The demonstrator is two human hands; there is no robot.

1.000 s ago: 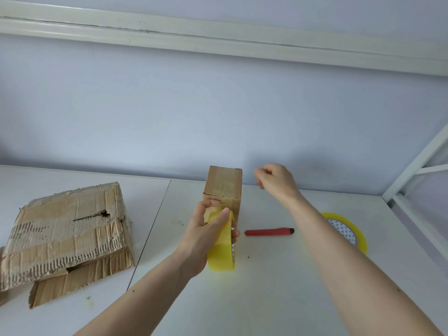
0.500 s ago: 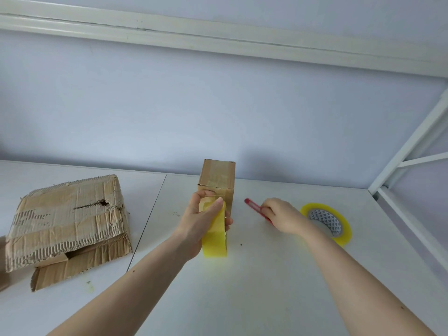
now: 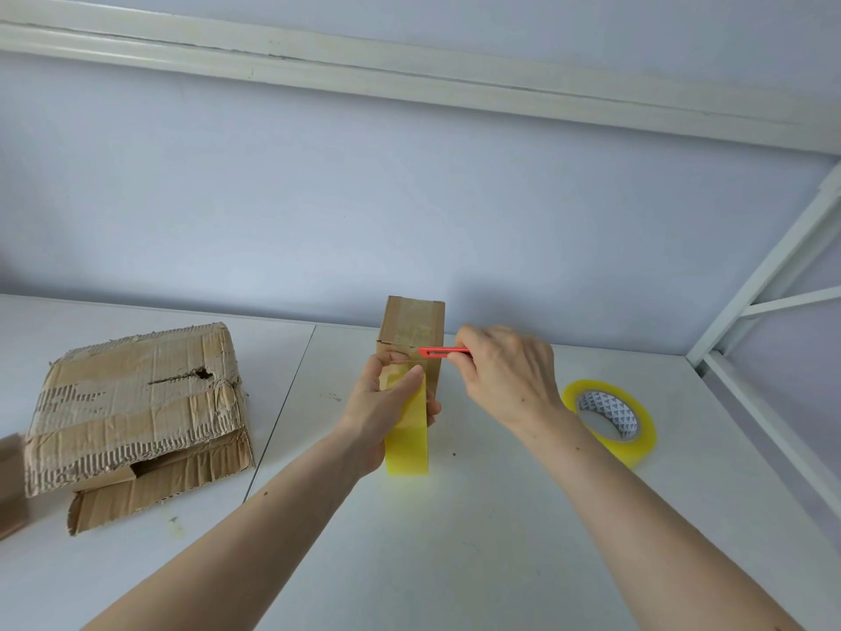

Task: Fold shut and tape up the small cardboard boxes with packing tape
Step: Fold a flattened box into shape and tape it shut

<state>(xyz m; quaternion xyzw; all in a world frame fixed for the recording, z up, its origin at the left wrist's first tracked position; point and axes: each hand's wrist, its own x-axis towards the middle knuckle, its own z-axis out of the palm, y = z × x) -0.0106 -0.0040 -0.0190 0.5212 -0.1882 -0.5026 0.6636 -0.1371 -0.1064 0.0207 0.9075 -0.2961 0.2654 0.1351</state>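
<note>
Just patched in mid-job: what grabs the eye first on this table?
At centre, the left hand grips a yellow tape roll against the small cardboard box, while the right hand holds a red cutter at the box's near edge. A battered cardboard box lies at left, and a second tape roll lies flat at right.
</note>
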